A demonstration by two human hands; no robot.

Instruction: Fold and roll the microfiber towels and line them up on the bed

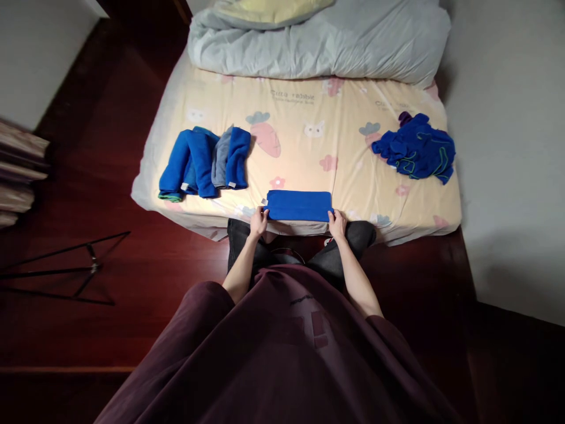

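blue cloth (pixel 299 205) folded into a flat, smooth oblong, evenly saturated in colour, with nearly straight sides; a small white label (pixel 263 201) projects from its left end. the cloth lies on the bed (pixel 300 162), at the middle of the near edge. its long axis runs left to right, about parallel to that edge, its short ends facing the bed's left and right sides. the left hand (pixel 259 222) is at the near left corner of the cloth, its fingers pinching the fabric; the right hand (pixel 337 225) is at the near right corner, its fingers likewise pinching the fabric. toward the near left corner of the bed, a row of folded clothes (pixel 203 159), blue and grey with a green edge at the lower left, lies with its pieces set side by side and partly overlapping, their long axes running roughly from near to far. near the right edge of the bed, a crumpled heap (pixel 415 147) of blue fabric with green trim rests beside a small purple piece (pixel 404 118) at its far side. a pale quilt (pixel 318 47) is bunched along the far part of the bed, with a yellow pillow (pixel 273 9) on it.
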